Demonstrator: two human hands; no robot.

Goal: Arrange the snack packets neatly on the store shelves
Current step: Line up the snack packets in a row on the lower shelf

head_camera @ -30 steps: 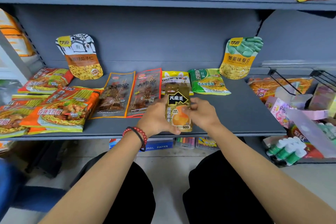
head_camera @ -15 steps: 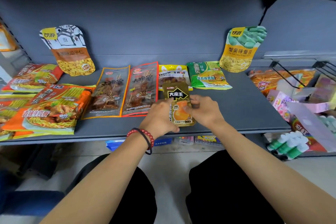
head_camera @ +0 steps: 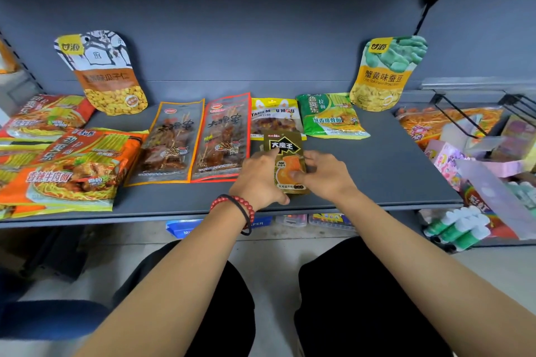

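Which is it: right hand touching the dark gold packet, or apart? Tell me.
Touching. In the head view the right hand pinches the dark gold packet, thumb on its face, fingers at its right edge.

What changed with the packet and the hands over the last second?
The dark gold packet went down and slightly back, now low over or on the shelf, in front of the yellow packet. Both the left hand and right hand keep their grip on it. The skewer packets stayed put.
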